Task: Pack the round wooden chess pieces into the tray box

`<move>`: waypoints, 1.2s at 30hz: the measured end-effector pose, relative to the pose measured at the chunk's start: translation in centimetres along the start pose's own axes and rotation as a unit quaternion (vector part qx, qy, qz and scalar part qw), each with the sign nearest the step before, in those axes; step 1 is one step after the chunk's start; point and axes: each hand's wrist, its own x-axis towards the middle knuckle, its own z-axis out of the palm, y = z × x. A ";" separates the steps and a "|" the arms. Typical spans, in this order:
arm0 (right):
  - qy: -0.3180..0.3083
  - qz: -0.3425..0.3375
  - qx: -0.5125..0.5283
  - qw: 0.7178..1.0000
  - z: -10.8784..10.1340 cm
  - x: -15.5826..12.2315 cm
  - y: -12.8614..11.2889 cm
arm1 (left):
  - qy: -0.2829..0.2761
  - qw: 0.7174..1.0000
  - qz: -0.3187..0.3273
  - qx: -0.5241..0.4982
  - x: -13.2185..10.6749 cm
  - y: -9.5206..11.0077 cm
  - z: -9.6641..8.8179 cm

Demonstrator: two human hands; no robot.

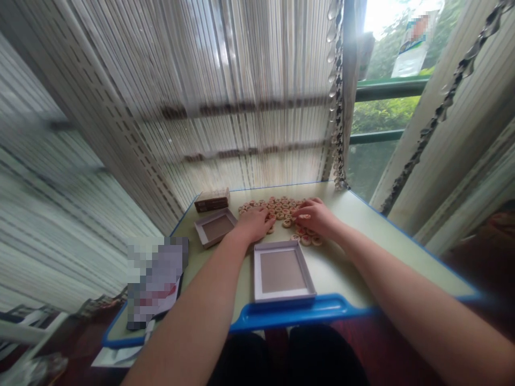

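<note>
On the pile of round wooden xiangqi pieces (277, 206), left hand (253, 225) lying flat, fingers (265, 217) spread a little and pressed down on the pieces, with no piece gripped. Also on the pile, right hand (316, 217), fingers (309, 210) curled in and close together. Something pale between them, too small to tell. Both hands near each other, almost touching. At the near side of the pile, a small group of pieces (303, 238) just under the right hand. Just left of the pile, a small gray tray (215, 228) with white walls. Behind and left of the pile, a brown box (212, 200). Right below the pile, a bigger white tray (281, 273), gray inside. Under all of it, a pale green surface (341, 268) with a blue edge (293, 313). Far behind the pile, a curtain of long strings (201, 107), and off to the right, a window (382, 118) with green rails (390, 89).
</note>
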 end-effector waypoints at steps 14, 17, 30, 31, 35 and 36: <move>-0.031 -0.064 0.022 0.997 -0.2 -0.3 -1.5 | 0.026 0.990 0.126 -0.065 -0.1 1.7 -0.9; -0.049 -0.081 0.020 0.995 -0.4 -0.3 -1.9 | 0.008 0.993 0.088 -0.081 -0.2 1.5 -1.1; -0.065 -0.066 0.027 0.995 -0.8 -0.4 -2.4 | 0.048 0.997 -0.067 0.007 -0.4 0.4 -2.6; -0.071 -0.074 0.029 0.994 -0.8 -0.4 -2.6 | 0.033 0.996 -0.075 0.017 -0.6 0.6 -3.0; -0.088 -0.089 0.025 0.992 -0.7 -0.5 -2.9 | -0.076 0.994 -0.082 0.004 -1.4 1.5 -4.3; -0.085 -0.083 0.017 0.993 -0.6 -0.5 -2.8 | -0.096 0.992 -0.077 -0.006 -1.6 1.6 -4.5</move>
